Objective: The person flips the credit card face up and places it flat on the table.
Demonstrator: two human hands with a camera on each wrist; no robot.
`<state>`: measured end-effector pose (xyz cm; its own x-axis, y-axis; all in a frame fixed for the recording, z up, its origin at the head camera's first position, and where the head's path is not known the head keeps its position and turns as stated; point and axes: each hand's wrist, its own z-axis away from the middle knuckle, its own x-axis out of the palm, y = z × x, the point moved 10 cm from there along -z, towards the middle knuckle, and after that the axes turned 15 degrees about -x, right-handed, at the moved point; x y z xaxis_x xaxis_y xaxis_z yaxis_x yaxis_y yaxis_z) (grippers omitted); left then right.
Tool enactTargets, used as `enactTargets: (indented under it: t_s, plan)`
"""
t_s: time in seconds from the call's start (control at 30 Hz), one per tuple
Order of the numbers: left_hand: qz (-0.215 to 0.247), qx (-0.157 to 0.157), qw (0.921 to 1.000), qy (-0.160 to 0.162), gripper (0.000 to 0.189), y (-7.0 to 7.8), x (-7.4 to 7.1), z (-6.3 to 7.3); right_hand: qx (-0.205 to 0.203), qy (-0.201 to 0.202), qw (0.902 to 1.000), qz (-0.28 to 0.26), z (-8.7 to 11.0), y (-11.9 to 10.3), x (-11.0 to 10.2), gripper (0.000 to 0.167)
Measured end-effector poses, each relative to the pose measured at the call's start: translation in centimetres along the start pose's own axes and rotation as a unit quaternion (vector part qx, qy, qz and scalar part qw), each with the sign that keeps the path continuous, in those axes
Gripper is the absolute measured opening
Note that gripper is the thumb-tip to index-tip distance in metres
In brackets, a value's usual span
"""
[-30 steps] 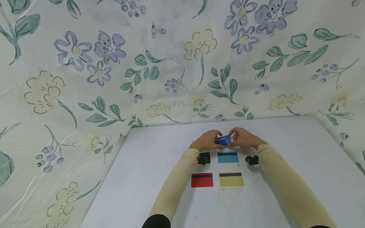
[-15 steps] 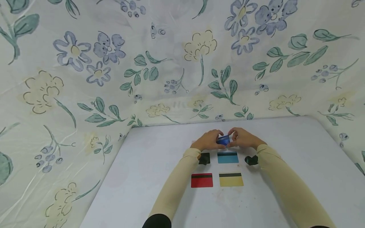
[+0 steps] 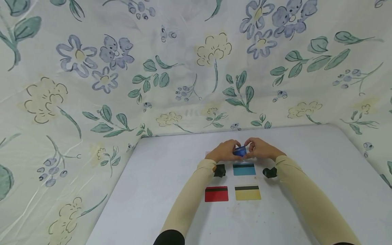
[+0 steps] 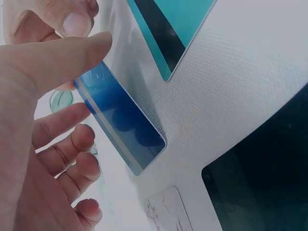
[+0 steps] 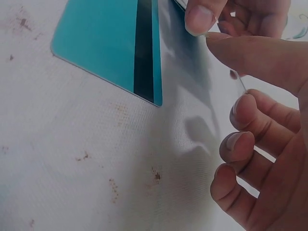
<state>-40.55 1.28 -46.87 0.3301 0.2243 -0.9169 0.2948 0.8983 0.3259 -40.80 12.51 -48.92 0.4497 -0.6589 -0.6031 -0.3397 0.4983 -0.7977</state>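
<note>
A dark blue plastic card [image 3: 240,151] is held tilted above the white table, between both hands. My left hand [image 3: 225,150] pinches one end of it with thumb and index finger, the other fingers loosely bent. At the opposite end my right hand [image 3: 261,149] pinches an edge, thumb against index finger. In the left wrist view a pale stripe runs along the blue card [image 4: 122,118]. The right wrist view shows it almost edge-on. Below the hands lies a light blue card [image 3: 244,169] with a black stripe.
Nearer the body lie a red card [image 3: 216,194] and a yellow card [image 3: 247,192]. A dark card [image 4: 260,163] and a whitish patterned card [image 4: 168,211] lie by the left hand. Floral cloth [image 3: 171,75] hangs behind the table [image 3: 147,190].
Both hands stay almost in place, holding the blue card. The card has turned slightly, and less of its face shows in the head view. The cards on the table have not moved.
</note>
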Motion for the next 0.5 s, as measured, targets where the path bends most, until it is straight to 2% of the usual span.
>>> enactTargets:
  t_s: [0.5]
  plan:
    - [-0.011, 0.003, 0.9999, 0.005, 0.059, 0.48, 0.04, 0.22, -0.020, 0.006, 0.9998, -0.002, 0.13, -0.43, 0.02, 0.062]
